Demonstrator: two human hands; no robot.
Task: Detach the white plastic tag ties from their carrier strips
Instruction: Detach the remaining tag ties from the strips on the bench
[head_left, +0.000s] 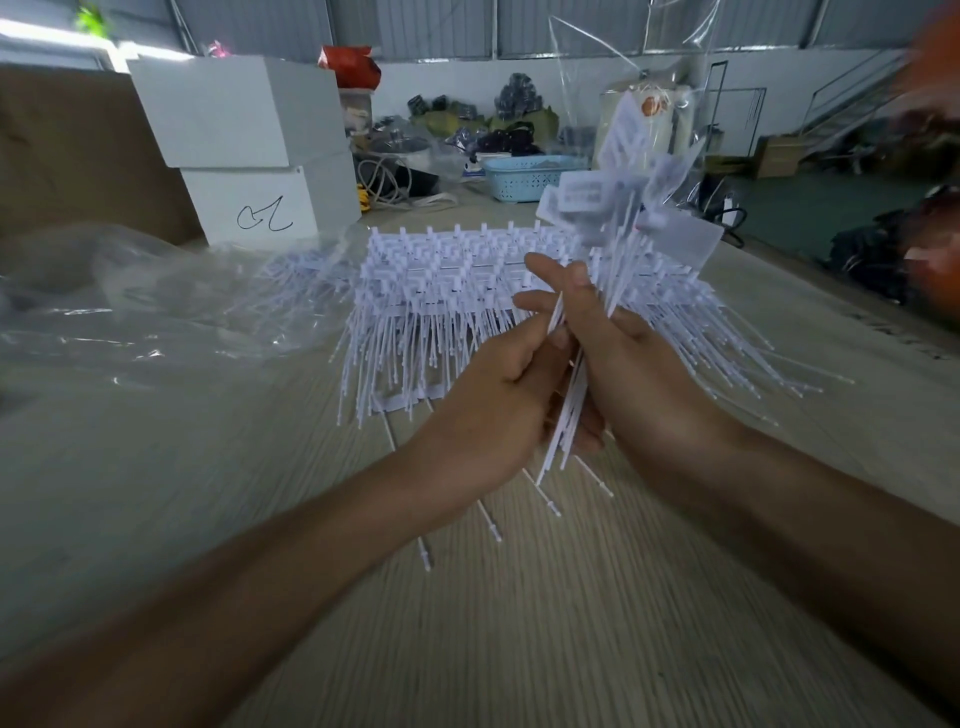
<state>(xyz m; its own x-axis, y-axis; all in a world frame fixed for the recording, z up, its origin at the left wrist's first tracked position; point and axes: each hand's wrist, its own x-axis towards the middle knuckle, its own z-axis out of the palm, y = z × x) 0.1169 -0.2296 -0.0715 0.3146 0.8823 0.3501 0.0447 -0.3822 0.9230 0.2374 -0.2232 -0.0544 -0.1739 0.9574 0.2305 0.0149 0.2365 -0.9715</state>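
A stack of white tag ties on carrier strips (447, 291) lies on the wooden table, tails fanning toward me. My right hand (623, 364) grips a bunch of loose white tag ties (618, 218), flat heads up and thin tails hanging below the fist. My left hand (493, 400) is curled against that bunch from the left, thumb and fingers pinching the tails. Both hands are raised above the table in front of the stack. A few single ties (488, 514) lie on the table beneath the hands.
Crumpled clear plastic bags (130, 296) cover the table's left. Two white boxes (244, 150) stand at the back left beside brown cardboard (78, 156). A blue basket (530, 176) and clutter sit behind. A clear bag (649, 67) hangs above the stack.
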